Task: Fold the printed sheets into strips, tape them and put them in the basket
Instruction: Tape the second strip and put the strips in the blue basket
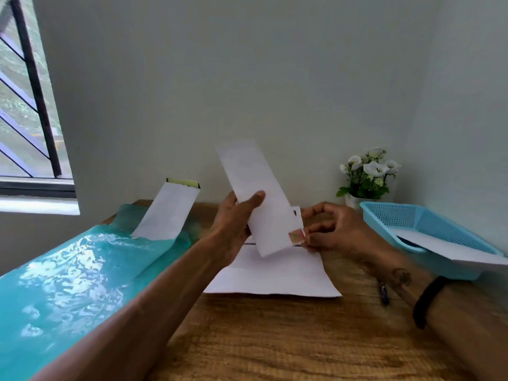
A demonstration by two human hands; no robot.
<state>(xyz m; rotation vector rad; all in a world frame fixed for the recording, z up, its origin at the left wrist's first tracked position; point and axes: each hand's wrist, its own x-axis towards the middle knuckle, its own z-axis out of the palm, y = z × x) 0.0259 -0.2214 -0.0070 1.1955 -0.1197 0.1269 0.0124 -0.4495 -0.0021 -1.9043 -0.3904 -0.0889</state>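
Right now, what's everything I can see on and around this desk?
Folded strip: one, white, held up over the desk's middle.
Tape piece: one, pinkish, at the strip's lower corner.
Flat sheets: a few, white, on the desk under the hands.
Basket: one, blue, right side, with white paper lying in it.
Flower pot: one, white blooms, against the back wall.
Plastic sheet: one, teal, left side.
Leaning strip: one, white, on the plastic.
Pen: one, dark, by the right wrist.
Desk: one, wooden.
Window: one, barred, far left.
Left hand: grips the strip.
Right hand: fingers pinch the tape; black wristband.
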